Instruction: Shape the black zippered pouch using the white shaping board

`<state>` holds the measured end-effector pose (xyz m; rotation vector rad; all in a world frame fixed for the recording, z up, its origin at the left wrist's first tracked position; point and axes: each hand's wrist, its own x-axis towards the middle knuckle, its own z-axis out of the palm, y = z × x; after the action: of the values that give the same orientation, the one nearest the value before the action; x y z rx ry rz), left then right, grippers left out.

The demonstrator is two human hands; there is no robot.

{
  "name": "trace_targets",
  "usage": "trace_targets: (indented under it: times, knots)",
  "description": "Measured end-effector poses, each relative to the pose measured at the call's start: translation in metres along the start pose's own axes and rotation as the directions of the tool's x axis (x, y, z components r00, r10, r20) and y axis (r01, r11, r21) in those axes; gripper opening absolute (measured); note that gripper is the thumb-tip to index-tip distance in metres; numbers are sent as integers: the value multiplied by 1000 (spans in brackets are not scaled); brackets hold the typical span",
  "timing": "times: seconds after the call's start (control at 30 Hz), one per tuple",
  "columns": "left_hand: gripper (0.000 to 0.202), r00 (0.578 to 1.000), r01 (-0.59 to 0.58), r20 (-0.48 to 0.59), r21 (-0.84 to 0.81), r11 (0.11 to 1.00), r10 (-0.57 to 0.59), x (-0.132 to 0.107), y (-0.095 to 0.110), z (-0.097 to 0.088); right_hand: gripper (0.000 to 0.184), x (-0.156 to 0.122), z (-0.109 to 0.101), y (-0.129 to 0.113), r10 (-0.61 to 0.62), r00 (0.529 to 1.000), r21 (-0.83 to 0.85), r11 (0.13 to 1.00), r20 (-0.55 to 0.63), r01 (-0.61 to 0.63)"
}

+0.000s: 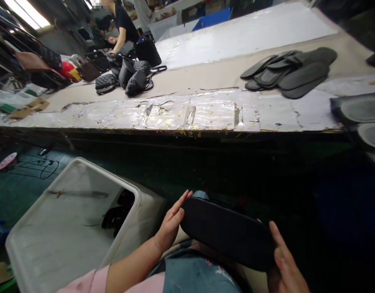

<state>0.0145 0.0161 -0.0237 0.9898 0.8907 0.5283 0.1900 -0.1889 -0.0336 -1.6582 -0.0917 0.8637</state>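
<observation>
A dark, oblong piece with rounded ends (226,232) is held above my lap, its broad smooth face toward me; whether it is a sole or a bag's base I cannot tell. My left hand (172,224) grips its left end, thumb on the near face and fingers behind. Around the right end, my right hand (285,260) holds on with its fingers along the edge; part of that hand is in shadow. A bluish bit (201,195) shows behind the upper left edge of the piece.
A large white bin (68,228) with dark items (118,213) inside stands at my left. Across the long table (205,112) ahead lie black handbags (135,77) and a pile of grey sole-shaped pieces (294,73). Behind it, a person (124,28) handles bags.
</observation>
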Motion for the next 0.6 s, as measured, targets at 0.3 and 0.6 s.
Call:
trace_targets:
  times: [0.3,0.6]
  knots:
    - [53,992,-128,27,222,967,125,-5,5,8,51,-7,44,-11,98,995,491,868,-11,-80]
    - [53,911,-413,285,641,647,299,-49,65,70,46,8,25,-2,67,996,709,699,64,-93]
